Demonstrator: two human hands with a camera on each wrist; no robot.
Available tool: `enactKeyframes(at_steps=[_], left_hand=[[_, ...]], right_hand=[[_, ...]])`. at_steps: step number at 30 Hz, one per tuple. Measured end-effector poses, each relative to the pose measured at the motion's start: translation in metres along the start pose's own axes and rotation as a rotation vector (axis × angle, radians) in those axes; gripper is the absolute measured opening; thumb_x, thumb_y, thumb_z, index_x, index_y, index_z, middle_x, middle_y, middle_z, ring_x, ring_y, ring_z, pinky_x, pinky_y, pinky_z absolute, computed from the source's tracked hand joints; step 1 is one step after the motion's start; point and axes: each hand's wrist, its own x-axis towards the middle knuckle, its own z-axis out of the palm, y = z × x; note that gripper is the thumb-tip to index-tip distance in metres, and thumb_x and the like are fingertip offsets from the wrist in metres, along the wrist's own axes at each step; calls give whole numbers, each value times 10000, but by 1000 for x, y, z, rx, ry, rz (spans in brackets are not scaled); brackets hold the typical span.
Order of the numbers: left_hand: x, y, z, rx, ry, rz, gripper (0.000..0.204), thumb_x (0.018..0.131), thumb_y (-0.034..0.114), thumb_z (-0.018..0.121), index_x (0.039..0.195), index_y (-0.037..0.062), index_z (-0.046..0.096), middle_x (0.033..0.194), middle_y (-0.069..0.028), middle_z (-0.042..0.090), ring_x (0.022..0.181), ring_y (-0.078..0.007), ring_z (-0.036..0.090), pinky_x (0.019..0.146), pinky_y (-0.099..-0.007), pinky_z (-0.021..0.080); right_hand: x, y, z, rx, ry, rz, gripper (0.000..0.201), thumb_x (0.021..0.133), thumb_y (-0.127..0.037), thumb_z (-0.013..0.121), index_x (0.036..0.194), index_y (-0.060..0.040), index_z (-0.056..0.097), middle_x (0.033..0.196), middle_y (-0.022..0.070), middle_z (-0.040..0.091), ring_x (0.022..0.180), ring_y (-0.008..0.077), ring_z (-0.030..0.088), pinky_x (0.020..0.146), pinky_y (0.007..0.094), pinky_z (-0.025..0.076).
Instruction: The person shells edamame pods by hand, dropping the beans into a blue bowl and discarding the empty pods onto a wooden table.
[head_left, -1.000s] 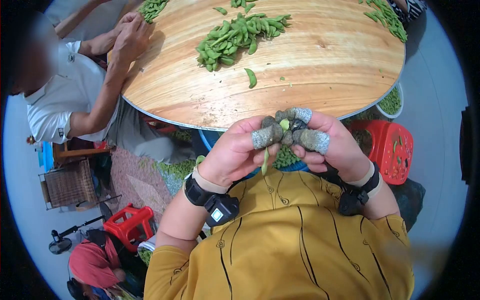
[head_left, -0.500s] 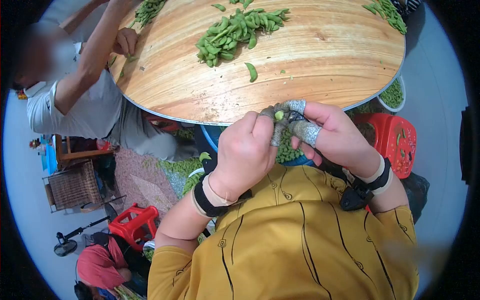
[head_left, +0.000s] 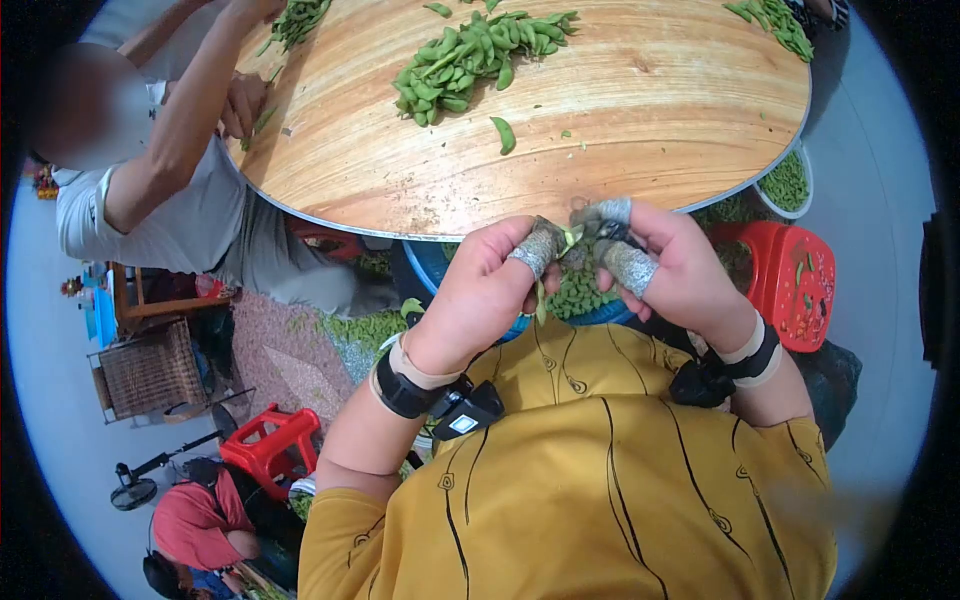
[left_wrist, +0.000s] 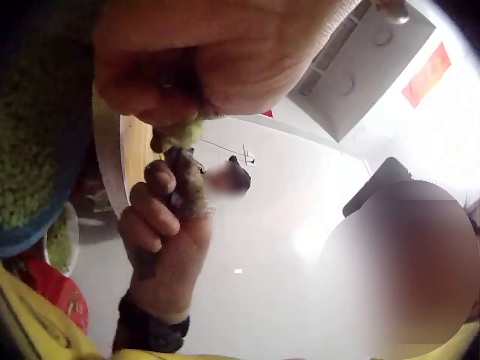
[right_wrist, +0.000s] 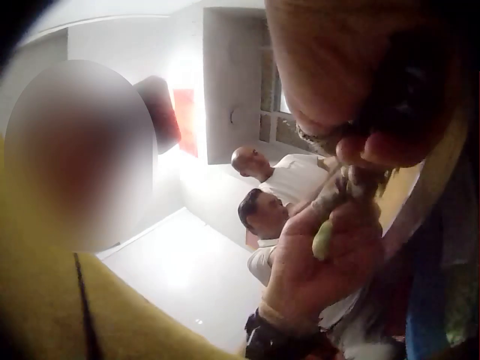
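My left hand (head_left: 480, 290) pinches a pale green soybean pod (head_left: 571, 236) between its wrapped thumb and fingers. Another pod (right_wrist: 322, 240) hangs against that palm in the right wrist view. My right hand (head_left: 685, 275) meets the pinched pod from the other side, thumb and bent fingers at its end; the fingertips are blurred and dark. Grey wraps cover fingertips on both hands. Under them, partly hidden, a blue basin (head_left: 428, 266) holds shelled green beans (head_left: 578, 293).
A round wooden table (head_left: 640, 150) lies ahead, bearing a heap of pods (head_left: 470, 65) and a loose pod (head_left: 503, 136). A person in a white shirt (head_left: 110, 215) sits at the left. On the right stand a red stool (head_left: 800, 290) and a white bucket (head_left: 800, 205).
My left hand turned over at mid-interval, its back up, then turned back again. The hands have drawn slightly apart at the pod. The seated person's arm has lifted toward the far pods.
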Motion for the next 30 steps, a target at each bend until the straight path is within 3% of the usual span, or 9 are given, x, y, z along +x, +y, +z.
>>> enactKeyframes(at_steps=[3,6,9,11,15,18,21,24,30], left_hand=[[3,-7,-5,242,-80,206,199,943,116,432,1009,51,607,715,29,580,586,-27,461,512,-170,347],[-2,4,-7,172,-155,35,193,933,98,429,1000,51,603,722,33,581,605,-29,473,532,-178,370],[-2,0,-11,52,-187,-85,172,935,105,461,1018,44,599,750,23,587,631,-42,498,567,-193,407],[-2,-12,-14,42,-204,-53,170,938,111,477,1037,42,597,772,16,591,652,-50,515,587,-197,421],[-6,-10,-22,-90,-213,-26,201,943,119,513,1102,19,587,853,-14,612,730,-77,566,636,-218,461],[-4,-14,-23,-272,-51,126,212,942,94,507,1117,-2,578,889,-37,627,775,-97,585,664,-242,483],[-3,-14,-17,-243,2,183,224,934,54,506,1137,-20,566,939,-63,638,797,-113,600,700,-269,508],[-7,-7,-9,-137,117,286,215,920,4,500,1125,-30,554,947,-70,639,806,-118,616,702,-255,520],[-13,-13,1,-37,241,456,234,892,-56,512,1124,-33,537,1022,-72,614,869,-126,614,744,-254,527]], right_hand=[[6,-1,1,-85,137,-138,252,855,-59,602,1106,-41,605,785,-15,609,668,35,541,572,199,442],[13,1,-2,-315,56,-283,191,837,-64,640,1021,-13,626,758,-8,614,726,33,543,606,225,452],[14,-3,2,-419,43,-265,143,807,-87,652,915,3,624,695,56,607,660,122,596,585,289,462],[18,3,3,-870,102,-442,166,756,-122,667,856,-8,599,695,140,591,638,293,603,586,360,469],[17,8,5,-813,168,-446,204,705,-160,676,814,-19,576,712,181,575,661,402,550,590,417,462],[10,7,8,-922,213,-512,219,723,-154,692,883,-32,604,758,157,605,674,346,597,607,379,481],[6,12,23,-429,169,-297,274,790,-117,708,1033,-32,615,829,50,648,735,100,609,650,264,490],[3,-2,20,-103,94,-79,269,803,-116,705,1038,-26,610,813,2,624,704,45,565,606,221,466],[11,-6,23,-2,90,109,219,831,-102,671,1033,-40,613,742,-30,581,582,8,496,494,195,411]])
